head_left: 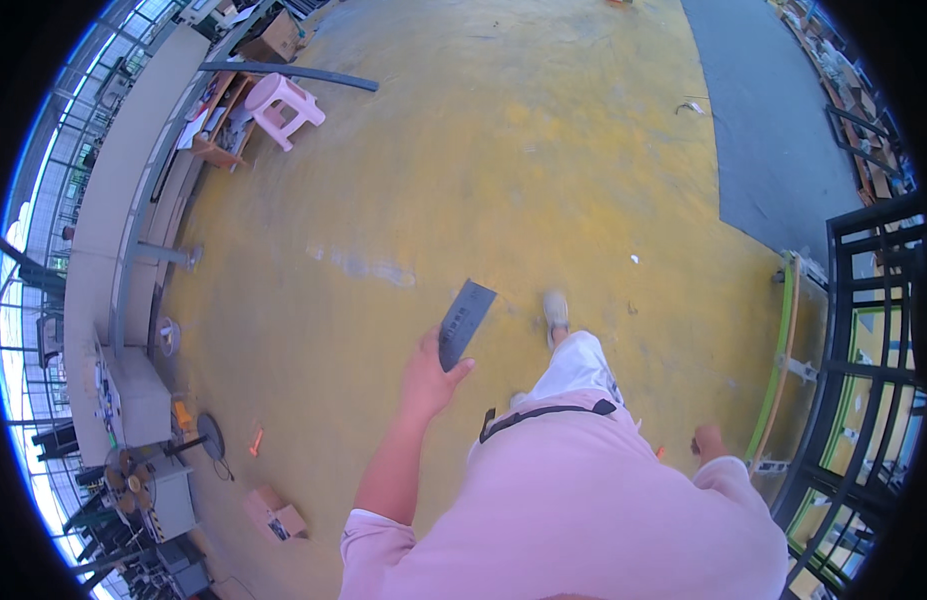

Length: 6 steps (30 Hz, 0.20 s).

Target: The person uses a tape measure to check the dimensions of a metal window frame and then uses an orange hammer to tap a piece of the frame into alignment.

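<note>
My left hand (pixel 433 375) is closed round the lower end of a flat dark grey rectangular piece (pixel 465 325), thumb along its near edge. Pale markings run along the face of this piece, and it tilts up to the right in front of my body. Down at my right side hangs my right hand (pixel 708 440), its fingers curled. Whether anything is inside those fingers is hidden. A small orange thing (pixel 660 453) shows between that hand and my pink shirt (pixel 583 490).
A pink stool (pixel 283 108) stands by a wooden shelf (pixel 223 118) at the far left. Along the left are a grey cabinet (pixel 138 395), a pedestal fan (pixel 211 437) and a cardboard box (pixel 275 513). Black metal racks (pixel 843 370) and a green-edged panel (pixel 783 360) stand at the right.
</note>
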### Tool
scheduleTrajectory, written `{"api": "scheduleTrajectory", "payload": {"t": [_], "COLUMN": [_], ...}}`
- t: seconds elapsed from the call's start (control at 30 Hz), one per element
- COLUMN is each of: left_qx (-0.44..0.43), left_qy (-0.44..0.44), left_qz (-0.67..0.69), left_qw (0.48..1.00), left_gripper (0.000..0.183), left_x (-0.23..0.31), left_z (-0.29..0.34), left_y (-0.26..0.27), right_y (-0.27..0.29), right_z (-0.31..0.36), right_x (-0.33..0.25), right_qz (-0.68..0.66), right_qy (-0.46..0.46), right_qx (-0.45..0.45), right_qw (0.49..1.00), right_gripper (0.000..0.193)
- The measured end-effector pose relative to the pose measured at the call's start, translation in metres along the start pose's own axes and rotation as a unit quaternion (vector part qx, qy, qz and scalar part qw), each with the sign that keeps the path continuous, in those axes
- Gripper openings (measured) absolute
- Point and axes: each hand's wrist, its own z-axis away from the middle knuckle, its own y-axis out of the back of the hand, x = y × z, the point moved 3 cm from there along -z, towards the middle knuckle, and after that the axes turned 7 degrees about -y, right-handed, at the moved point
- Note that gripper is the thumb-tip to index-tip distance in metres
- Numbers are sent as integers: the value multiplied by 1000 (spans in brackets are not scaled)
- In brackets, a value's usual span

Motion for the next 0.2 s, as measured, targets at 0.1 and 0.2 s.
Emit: {"api": "scheduleTrajectory", "payload": {"t": [0.1,0.2], "left_qx": [2,-47], "left_qy": [58,188], "left_qz": [-3,-2], "left_qw": [998,981], "left_gripper": [78,76], "left_x": [-38,-154], "left_z": [-122,-208], "left_y": [-5,-36], "right_y": [-19,-37], "right_z": [65,41], "right_x": [-90,-232], "right_qz": [-94,-78], "right_qy": [-83,-76], "right_qx": [7,-41], "right_qw": [992,993], "right_gripper": [20,23]}}
